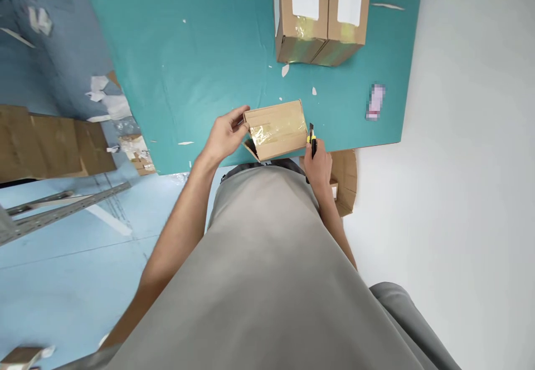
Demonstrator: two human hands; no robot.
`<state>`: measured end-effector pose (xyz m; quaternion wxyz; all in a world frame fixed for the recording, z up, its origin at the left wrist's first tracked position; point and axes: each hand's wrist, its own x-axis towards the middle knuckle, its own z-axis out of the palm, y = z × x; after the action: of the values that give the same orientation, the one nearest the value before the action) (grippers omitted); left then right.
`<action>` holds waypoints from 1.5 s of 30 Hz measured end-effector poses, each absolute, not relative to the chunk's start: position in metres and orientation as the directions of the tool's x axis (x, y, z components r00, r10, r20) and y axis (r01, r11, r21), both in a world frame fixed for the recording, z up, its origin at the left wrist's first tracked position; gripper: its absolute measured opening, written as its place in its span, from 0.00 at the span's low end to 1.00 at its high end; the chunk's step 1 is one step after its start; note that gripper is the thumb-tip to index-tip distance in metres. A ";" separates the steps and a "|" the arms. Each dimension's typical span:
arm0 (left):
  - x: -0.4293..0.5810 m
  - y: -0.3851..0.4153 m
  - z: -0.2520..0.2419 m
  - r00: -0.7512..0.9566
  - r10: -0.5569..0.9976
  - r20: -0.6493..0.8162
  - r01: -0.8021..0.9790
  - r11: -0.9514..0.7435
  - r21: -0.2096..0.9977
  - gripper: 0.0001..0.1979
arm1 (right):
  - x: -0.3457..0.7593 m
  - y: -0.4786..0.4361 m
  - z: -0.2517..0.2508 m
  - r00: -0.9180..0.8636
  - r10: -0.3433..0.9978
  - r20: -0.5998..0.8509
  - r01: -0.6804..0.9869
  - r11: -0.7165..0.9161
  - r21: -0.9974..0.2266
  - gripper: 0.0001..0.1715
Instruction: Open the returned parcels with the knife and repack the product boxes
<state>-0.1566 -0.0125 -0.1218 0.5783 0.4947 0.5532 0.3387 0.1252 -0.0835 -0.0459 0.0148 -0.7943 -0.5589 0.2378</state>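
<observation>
A small brown cardboard box (278, 127) with shiny clear tape along its side lies at the front edge of the green-topped table (200, 63). My left hand (224, 136) grips the box's left end, thumb and fingers closed at its corner. A flap (252, 150) hangs loose at that end, below my thumb. In my right hand (318, 165) is a yellow and black utility knife (312, 140), its dark tip pointing away from me. The knife is right beside the box's right end; whether it touches the cardboard I cannot tell.
Two taped cartons (321, 41) with white labels stand together at the back. A blurred pinkish item (375, 102) lies at the right. Paper scraps (285, 70) dot the table. An open carton (346, 183) sits below its right edge, near the white wall (468, 136). More cardboard (54, 144) is at left.
</observation>
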 end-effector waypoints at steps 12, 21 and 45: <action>-0.162 -0.015 -0.111 0.194 0.922 -0.334 0.256 0.281 0.925 0.38 | 0.129 -0.077 -0.029 0.210 0.837 -0.505 0.921 -0.343 -0.184 0.32; -0.156 -0.024 -0.114 0.165 0.909 -0.382 0.340 0.310 0.888 0.37 | 0.127 -0.083 -0.035 0.180 0.856 -0.485 0.928 -0.311 -0.204 0.36; -0.057 -0.036 -0.076 0.328 0.943 -0.057 0.491 -0.119 0.863 0.29 | 0.110 -0.045 0.006 0.102 0.826 -0.554 0.970 -0.207 -0.129 0.36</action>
<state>-0.0570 -0.0364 -0.0757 0.4203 0.6981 0.5136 0.2687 0.1103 -0.0449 0.0058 -0.1356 -0.7300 -0.6150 0.2655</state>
